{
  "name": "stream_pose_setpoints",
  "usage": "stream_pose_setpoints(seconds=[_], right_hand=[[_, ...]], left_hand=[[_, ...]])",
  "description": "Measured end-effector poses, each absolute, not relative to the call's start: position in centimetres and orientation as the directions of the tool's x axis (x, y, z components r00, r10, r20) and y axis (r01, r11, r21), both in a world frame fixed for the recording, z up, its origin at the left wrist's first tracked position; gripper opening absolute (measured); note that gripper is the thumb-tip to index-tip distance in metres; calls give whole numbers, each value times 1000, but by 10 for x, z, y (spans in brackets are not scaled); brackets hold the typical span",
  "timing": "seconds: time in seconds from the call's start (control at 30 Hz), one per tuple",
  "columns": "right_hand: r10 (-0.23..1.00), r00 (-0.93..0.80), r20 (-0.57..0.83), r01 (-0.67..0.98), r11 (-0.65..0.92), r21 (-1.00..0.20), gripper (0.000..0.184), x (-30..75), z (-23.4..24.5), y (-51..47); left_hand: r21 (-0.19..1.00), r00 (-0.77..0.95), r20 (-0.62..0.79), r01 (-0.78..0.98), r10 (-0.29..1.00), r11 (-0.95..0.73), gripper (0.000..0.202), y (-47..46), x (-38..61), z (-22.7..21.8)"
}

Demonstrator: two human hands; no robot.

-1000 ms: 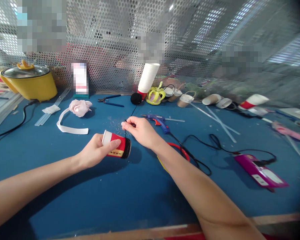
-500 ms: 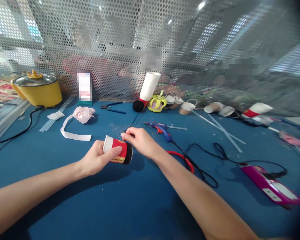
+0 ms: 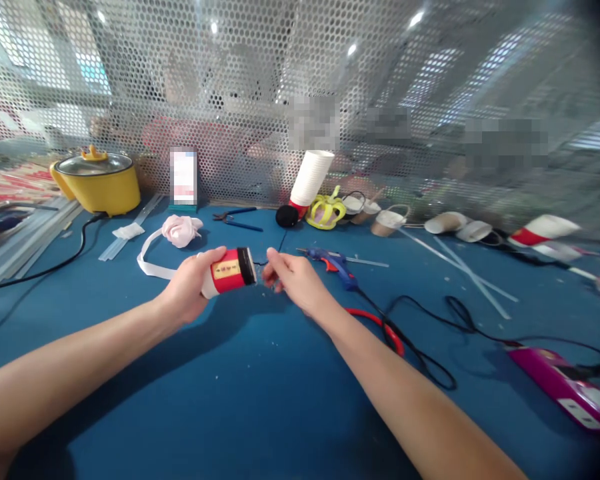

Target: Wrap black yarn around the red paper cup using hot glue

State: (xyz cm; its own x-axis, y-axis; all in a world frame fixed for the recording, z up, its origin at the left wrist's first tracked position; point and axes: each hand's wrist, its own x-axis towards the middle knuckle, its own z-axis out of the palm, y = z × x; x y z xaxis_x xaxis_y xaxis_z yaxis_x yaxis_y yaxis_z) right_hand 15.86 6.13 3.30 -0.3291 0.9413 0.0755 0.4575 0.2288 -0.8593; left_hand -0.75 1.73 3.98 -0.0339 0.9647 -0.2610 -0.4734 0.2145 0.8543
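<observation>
My left hand (image 3: pixel 185 285) is wrapped round a paper cup (image 3: pixel 225 271) lying on its side in the air. The cup has a red band with a yellow label, and black yarn (image 3: pixel 247 266) wound round the end toward my right hand. Just right of that end, my right hand (image 3: pixel 293 277) is closed, thumb and fingers together on the strand of black yarn. The strand runs back past my fingers to a black yarn ball (image 3: pixel 287 216). Part of the strand is hidden by my right hand.
A blue glue gun (image 3: pixel 334 263) lies right of my right hand, its cord leading toward a purple power strip (image 3: pixel 563 383). Pliers (image 3: pixel 237 217), a pink fabric rose (image 3: pixel 181 231), stacked white cups (image 3: pixel 313 177) and a yellow pot (image 3: pixel 103 190) stand or lie farther back, before a perforated metal screen (image 3: pixel 240 133).
My left hand has raised the cup slightly and turned it, so the yellow label now faces me. My right hand has moved right, away from the cup's end. The whole view has shifted a little.
</observation>
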Motion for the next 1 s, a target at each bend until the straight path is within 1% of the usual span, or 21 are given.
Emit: stream_pose_setpoints(seconds=[0.1,0.17,0.2,0.23,0.33,0.37,0.4,0.43,0.5,0.53,0.6,0.63,0.7,0.77,0.9,0.93,1.0], right_hand=[[905,-388,176,397,337,-854,43,155,38,53],[887,-424,183,378,358,-854,37,153,40,47],[890,-430,151,359,322,-876,36,152,40,45],[897,-431,97,327,255,-910,36,152,39,44],[888,-447,-105,186,-23,-982,34,153,37,46],[879,-456,-139,145,-80,-986,33,154,37,47],[876,-460,-142,115,-101,-988,32,154,37,48],[881,-457,-121,99,-84,-991,31,155,38,48],[899,-438,-29,117,25,-993,30,156,41,46],[902,-431,20,149,92,-985,29,156,43,44],[891,-442,101,234,223,-946,27,155,46,40],[879,-459,131,277,282,-919,26,155,47,39],[852,-500,157,340,360,-869,25,156,49,39],[856,-489,170,368,379,-849,29,158,47,42],[913,-370,174,355,312,-881,44,162,42,52],[915,-370,157,336,290,-896,47,162,41,52],[898,-425,114,282,251,-926,52,160,41,51]], left_hand=[[837,-51,-326,-479,944,263,16,23,-9,38],[859,-51,-316,-440,947,262,17,21,-8,33],[882,-44,-286,-401,957,246,19,19,-7,31],[913,-31,-240,-346,970,215,19,17,-6,29],[990,60,-48,-130,997,56,20,12,-7,26],[997,93,-2,-78,996,9,21,11,-9,26],[999,119,23,-50,993,-18,22,12,-11,28],[998,143,18,-55,990,-10,22,13,-13,30],[987,197,-59,-134,979,87,24,18,-18,34],[967,247,-106,-199,963,157,25,20,-20,37],[916,284,-184,-298,941,268,27,25,-23,40],[898,283,-206,-325,937,296,26,26,-24,41],[893,256,-211,-343,943,293,24,27,-24,41],[916,222,-193,-309,956,257,23,25,-22,41],[961,223,-155,-193,962,199,26,20,-17,41],[968,229,-146,-170,963,187,27,19,-17,40],[979,232,-139,-115,963,168,28,18,-16,39]])
